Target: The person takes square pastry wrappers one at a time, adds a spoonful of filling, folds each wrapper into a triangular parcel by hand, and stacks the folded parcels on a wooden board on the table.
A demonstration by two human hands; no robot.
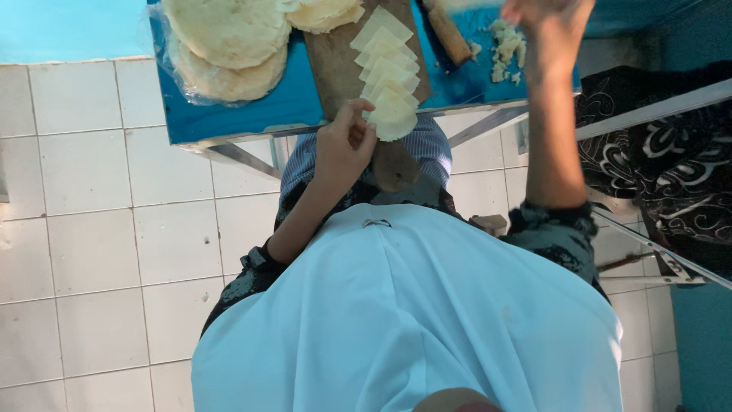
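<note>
A row of several pale square slices (385, 65) lies overlapping along a wooden board (335, 61) on a blue table (244, 114). The board's round handle (395, 166) sticks out over the table's near edge. My left hand (345, 145) is at that edge, its curled fingers pinching the nearest pale slice (395, 116). My right hand (545, 14) is raised over the far right of the table, blurred and cut by the top edge. What it holds is hidden.
A stack of round flatbreads in clear plastic (225, 42) sits left of the board. A wooden-handled tool (450, 34) and pale crumbs (507, 49) lie on its right. Metal table legs (488, 122), white floor tiles (91, 229) and dark patterned cloth (671, 175) surround my white apron (412, 320).
</note>
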